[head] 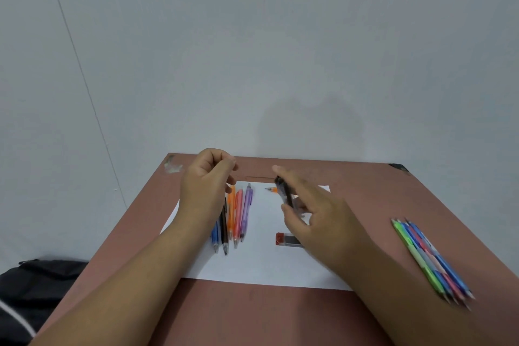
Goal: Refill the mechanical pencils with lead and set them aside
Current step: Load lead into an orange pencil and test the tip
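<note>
My right hand (317, 219) pinches a dark mechanical pencil (283, 191) between thumb and fingers above the white paper (261, 261). My left hand (205, 185) hovers to its left with fingers curled and thumb against fingertips; nothing shows between them. Below the left hand, several pencils lie in a row on the paper: blue (214, 236), black (223, 230), orange (231, 211), pink (238, 216) and purple (247, 205). A lead case (286, 239) with a red end lies on the paper, partly hidden by my right hand. An orange pencil tip (271, 189) pokes out behind the right hand.
The brown table (252, 314) stands against a pale wall. A bundle of green, pink and blue pencils (429, 258) lies on the table at the right, off the paper. A black bag (36, 286) sits on the floor at the lower left.
</note>
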A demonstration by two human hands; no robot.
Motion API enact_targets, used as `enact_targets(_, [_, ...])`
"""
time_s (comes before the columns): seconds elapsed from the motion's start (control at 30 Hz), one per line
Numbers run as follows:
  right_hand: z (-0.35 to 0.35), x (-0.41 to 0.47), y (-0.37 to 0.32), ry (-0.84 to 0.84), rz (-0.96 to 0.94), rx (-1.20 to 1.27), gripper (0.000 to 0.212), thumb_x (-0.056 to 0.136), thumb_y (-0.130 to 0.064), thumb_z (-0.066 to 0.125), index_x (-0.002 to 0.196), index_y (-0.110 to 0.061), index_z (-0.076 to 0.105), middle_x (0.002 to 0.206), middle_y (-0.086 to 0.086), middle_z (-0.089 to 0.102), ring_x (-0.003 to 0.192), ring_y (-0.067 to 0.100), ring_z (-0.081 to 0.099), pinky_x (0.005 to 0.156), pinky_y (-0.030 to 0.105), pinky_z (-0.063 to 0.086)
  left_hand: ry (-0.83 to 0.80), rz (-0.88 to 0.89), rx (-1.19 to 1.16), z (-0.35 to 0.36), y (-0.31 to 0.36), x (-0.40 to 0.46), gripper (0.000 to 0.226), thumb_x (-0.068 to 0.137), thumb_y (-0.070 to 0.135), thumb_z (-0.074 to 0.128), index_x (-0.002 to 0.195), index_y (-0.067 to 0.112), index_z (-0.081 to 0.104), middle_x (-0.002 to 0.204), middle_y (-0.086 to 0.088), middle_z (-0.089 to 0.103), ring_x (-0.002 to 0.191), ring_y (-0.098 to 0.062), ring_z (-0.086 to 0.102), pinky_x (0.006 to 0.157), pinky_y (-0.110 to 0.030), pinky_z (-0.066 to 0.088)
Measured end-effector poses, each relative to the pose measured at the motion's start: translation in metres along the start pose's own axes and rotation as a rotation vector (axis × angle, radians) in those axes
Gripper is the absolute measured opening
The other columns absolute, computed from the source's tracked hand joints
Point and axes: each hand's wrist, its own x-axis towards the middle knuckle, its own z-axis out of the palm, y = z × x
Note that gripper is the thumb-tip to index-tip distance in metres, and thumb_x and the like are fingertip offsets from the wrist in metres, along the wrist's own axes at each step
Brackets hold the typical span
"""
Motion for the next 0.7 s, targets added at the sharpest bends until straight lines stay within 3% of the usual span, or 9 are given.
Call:
enact_targets(0.07, [0.000,0.001,-0.003,-0.087,-0.005,-0.018,0.062,0.102,-0.025,0.057,0.143,-0.058,0.026,0.119,-0.021,0.064,0.108,0.002,0.056,0.087,0.015,0.047,0.001,0.005,0.009,0.001,0.001,-0.001,0.011,0.093,0.015,0.060,0.087,0.007,0.065,0.086,-0.007,0.070,0.068,-0.011,0.060,0.061,-0.025,0.052])
enact_targets(0.17, [0.001,0.007,0.000,-0.189,0.010,-0.130,0.045,0.104,-0.018,0.052,0.141,-0.042,0.042,0.126,-0.014,0.061,0.114,0.006,0.051,0.096,0.023,0.044,-0.013,0.023,0.068,0.002,0.001,-0.002,0.011,0.093,0.018,0.061,0.087,0.011,0.066,0.085,-0.008,0.068,0.069,-0.011,0.061,0.064,-0.029,0.054])
enact_targets(0.33, [0.009,0.013,0.012,-0.328,-0.040,-0.303,0.055,0.103,-0.005,0.049,0.151,-0.031,0.044,0.138,-0.007,0.059,0.125,0.015,0.051,0.105,0.024,0.040,-0.050,0.047,0.142,0.003,0.001,-0.007,0.012,0.094,0.026,0.064,0.084,0.022,0.067,0.086,-0.005,0.068,0.083,-0.026,0.065,0.075,-0.041,0.058])
enact_targets(0.47, [0.013,0.013,0.018,-0.370,-0.081,-0.295,0.050,0.103,-0.008,0.051,0.149,-0.028,0.049,0.137,-0.007,0.061,0.126,0.016,0.052,0.106,0.027,0.042,-0.094,0.073,0.185,0.004,0.000,-0.009,0.013,0.096,0.027,0.064,0.083,0.026,0.067,0.082,0.001,0.068,0.083,-0.023,0.065,0.069,-0.031,0.056])
enact_targets(0.57, [0.013,0.011,0.023,-0.184,-0.117,-0.214,0.032,0.102,-0.022,0.056,0.132,-0.027,0.067,0.130,-0.012,0.066,0.121,0.013,0.055,0.106,0.028,0.042,-0.117,0.110,0.218,0.004,-0.002,-0.009,0.013,0.096,0.027,0.064,0.083,0.026,0.068,0.078,0.004,0.067,0.076,-0.017,0.063,0.066,-0.024,0.053])
enact_targets(0.63, [0.013,0.010,0.030,0.062,-0.160,-0.192,0.021,0.096,-0.029,0.061,0.112,-0.028,0.075,0.108,-0.016,0.072,0.101,0.013,0.060,0.093,0.027,0.045,-0.136,0.158,0.295,0.004,-0.002,-0.010,0.013,0.096,0.027,0.065,0.083,0.029,0.067,0.074,0.011,0.065,0.068,-0.006,0.058,0.062,-0.016,0.049])
enact_targets(0.7, [0.012,0.010,0.034,0.210,-0.167,-0.177,0.018,0.094,-0.029,0.068,0.111,-0.029,0.072,0.093,-0.018,0.065,0.087,0.009,0.055,0.083,0.024,0.044,-0.152,0.252,0.377,0.006,-0.001,-0.012,0.015,0.094,0.024,0.067,0.081,0.031,0.067,0.075,0.020,0.063,0.067,-0.002,0.057,0.059,-0.012,0.045])
